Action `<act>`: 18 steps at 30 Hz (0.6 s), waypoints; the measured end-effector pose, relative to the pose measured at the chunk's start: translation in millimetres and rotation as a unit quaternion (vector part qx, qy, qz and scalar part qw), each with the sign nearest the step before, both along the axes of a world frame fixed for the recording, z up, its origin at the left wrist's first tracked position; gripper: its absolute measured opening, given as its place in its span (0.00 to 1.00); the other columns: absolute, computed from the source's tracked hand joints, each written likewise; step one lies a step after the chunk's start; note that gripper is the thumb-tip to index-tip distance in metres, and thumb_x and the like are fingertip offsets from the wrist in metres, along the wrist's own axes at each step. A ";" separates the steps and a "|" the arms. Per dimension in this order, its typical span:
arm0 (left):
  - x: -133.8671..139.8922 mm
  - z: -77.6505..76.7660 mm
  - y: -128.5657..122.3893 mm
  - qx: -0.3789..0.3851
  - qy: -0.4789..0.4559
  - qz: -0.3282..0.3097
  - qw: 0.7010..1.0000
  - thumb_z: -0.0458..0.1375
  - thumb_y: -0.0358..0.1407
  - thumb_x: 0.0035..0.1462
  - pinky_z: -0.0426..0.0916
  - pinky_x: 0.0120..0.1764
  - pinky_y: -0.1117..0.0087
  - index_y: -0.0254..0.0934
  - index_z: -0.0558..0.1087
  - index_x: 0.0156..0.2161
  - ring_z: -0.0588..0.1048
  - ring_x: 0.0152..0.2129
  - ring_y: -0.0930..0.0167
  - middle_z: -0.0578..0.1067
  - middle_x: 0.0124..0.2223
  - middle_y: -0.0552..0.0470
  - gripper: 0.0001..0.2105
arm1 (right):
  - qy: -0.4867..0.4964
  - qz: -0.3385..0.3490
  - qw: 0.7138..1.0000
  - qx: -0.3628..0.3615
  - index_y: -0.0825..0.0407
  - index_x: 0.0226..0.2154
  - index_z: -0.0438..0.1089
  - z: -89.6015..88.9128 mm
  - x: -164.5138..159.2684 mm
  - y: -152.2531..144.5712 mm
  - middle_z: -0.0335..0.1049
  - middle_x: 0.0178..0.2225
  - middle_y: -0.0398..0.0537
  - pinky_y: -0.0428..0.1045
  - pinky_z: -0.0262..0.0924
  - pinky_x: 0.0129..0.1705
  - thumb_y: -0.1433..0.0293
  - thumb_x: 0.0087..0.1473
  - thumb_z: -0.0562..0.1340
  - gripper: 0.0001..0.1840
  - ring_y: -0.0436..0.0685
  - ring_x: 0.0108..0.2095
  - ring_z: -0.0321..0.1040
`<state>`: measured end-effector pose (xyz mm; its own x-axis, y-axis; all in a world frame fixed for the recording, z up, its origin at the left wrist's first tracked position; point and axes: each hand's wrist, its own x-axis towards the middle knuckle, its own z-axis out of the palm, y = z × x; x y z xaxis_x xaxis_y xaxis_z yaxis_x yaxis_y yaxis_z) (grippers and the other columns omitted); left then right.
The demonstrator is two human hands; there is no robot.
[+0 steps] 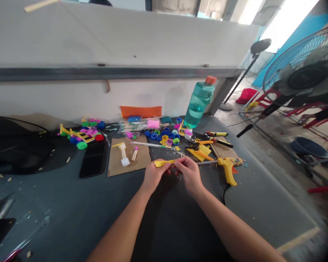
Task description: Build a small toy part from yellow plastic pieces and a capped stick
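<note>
Between my two hands is a narrow yellow strip (164, 162), held level above the dark table. My left hand (154, 175) pinches its left part, and my right hand (189, 172) pinches its right end. The fingertips of both hands nearly meet. Just left lies a cardboard piece (143, 160) bearing small stick pieces (135, 154) and a stick-and-white-block piece (123, 154). A yellow glue gun (229, 171) rests on the table to the right of my right hand. Yellow sheet scraps (199, 153) and orange-handled scissors (205, 142) lie beyond that hand.
Colourful bottle caps (165, 138) spread behind my hands. A teal water bottle (196, 105) stands at the back by the wall. Left are a black phone (92, 160), small wheeled stick models (80, 136) and a black bag (16, 149). Pliers (220, 140) lie right; a fan (306, 76) stands beyond the table.
</note>
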<state>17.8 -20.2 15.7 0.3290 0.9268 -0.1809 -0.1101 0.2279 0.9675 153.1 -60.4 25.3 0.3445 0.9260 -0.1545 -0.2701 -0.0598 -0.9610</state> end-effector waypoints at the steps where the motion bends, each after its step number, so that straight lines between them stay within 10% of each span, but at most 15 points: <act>1: 0.3 -0.1 0.0 -0.007 -0.010 0.000 1.000 0.65 0.42 0.48 0.68 0.27 0.73 0.34 0.75 0.30 0.72 0.21 0.73 0.75 0.24 0.54 0.12 | 0.004 0.000 1.000 0.000 0.52 0.24 0.70 0.2 0.0 0.0 0.73 0.22 0.44 0.45 0.62 0.22 0.63 0.41 0.70 0.11 0.51 0.23 0.68; 18: 1.0 1.5 -1.6 -0.026 -0.019 0.002 0.999 0.66 0.40 0.47 0.69 0.29 0.73 0.33 0.76 0.31 0.73 0.22 0.73 0.75 0.23 0.54 0.11 | 0.038 -0.003 0.999 0.005 0.52 0.24 0.68 1.4 -3.2 0.3 0.71 0.21 0.41 0.44 0.63 0.24 0.67 0.40 0.70 0.11 0.51 0.24 0.68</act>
<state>18.8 -21.9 17.2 0.3322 0.9179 -0.2171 -0.1476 0.2779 0.9492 149.9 -60.1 26.6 0.3375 0.9258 -0.1703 -0.3426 -0.0477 -0.9383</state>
